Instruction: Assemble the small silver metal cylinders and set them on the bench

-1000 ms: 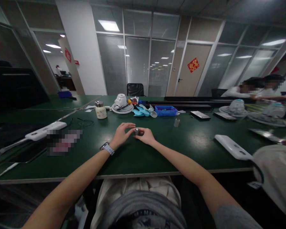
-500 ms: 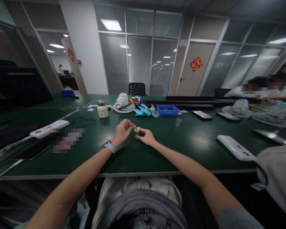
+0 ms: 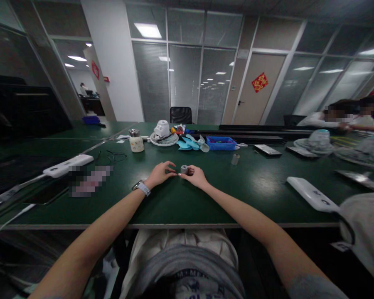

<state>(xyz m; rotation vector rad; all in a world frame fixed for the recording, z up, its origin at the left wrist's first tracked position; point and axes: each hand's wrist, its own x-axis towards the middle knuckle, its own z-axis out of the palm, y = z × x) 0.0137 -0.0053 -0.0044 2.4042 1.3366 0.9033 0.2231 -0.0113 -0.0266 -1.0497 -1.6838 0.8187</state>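
Observation:
A small grey metal cylinder (image 3: 184,169) with a dark spot in its top stands upright on the green table, in the middle. The fingers and thumb of my right hand (image 3: 198,177) close around it from the right. To its left is my left hand (image 3: 158,174), wearing a watch (image 3: 141,187). Its thumb and fingers are apart and curved towards the cylinder, with nothing visible between them. Another grey metal cylinder (image 3: 235,159) stands farther back to the right.
Behind my hands are a white fan head (image 3: 162,128), light-blue fan blades (image 3: 188,143), a blue tray (image 3: 221,143) and a cream bottle (image 3: 136,144). A white power strip (image 3: 311,194) lies right, another (image 3: 68,165) left. Two people sit at the far right.
My left hand has drawn back slightly from the cylinder's top and its pinched fingers have spread. My right hand still holds the cylinder, its grip slightly shifted.

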